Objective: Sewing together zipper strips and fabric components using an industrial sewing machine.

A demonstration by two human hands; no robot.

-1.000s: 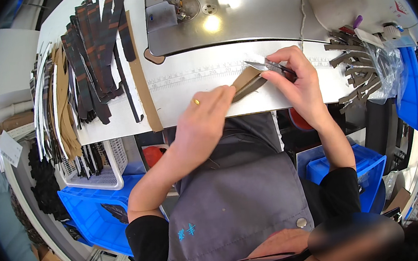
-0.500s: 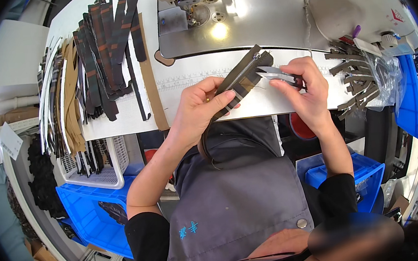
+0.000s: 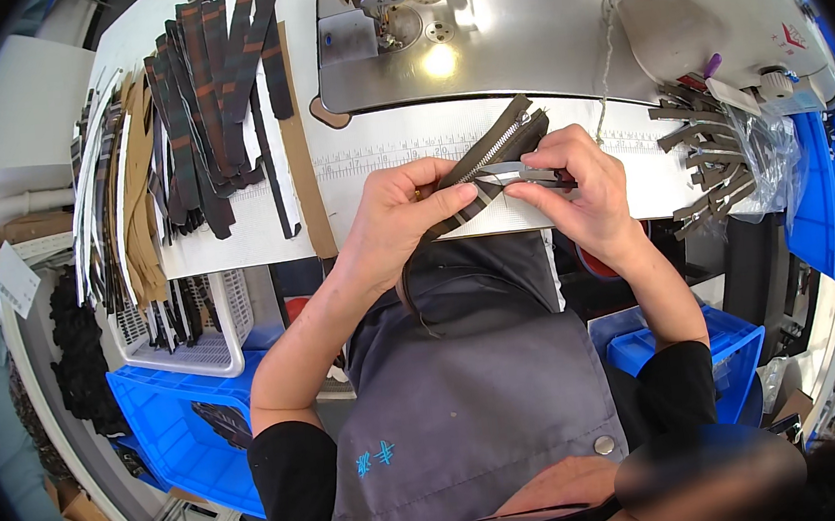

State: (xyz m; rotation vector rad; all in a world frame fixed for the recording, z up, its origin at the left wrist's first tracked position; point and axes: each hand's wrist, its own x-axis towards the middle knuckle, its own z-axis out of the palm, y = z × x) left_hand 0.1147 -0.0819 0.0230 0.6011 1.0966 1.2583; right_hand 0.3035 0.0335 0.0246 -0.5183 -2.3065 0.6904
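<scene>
- The left hand (image 3: 399, 222) has its grip closed around a dark zipper strip (image 3: 493, 153) with metal teeth, holding it up just above the near edge of the desk (image 3: 593, 205); the strip's upper end points away toward the sewing machine (image 3: 476, 34).
- The right hand (image 3: 571, 185) pinches small thread snips (image 3: 520, 172), blades laid against the strip just right of the left grip; this looks like trimming mid-way, not finished.
- Judged done: a fan of short brownish cut pieces (image 3: 698, 148) lies to the right of the right grip, beside a clear plastic bag (image 3: 765, 162).
- Judged left: many dark and tan strips (image 3: 194, 131) lie well left of the left grip, apparently not yet handled.
- Hard to tell: whether the snip blades are shut on the tape or only touching it; fingers cover that spot.
- The strip's lower tail drops behind the left palm toward the grey apron (image 3: 470, 386), so its full length is hidden.
- Blue bins (image 3: 167, 425) below the desk are partly cut off; their contents are unclear.
</scene>
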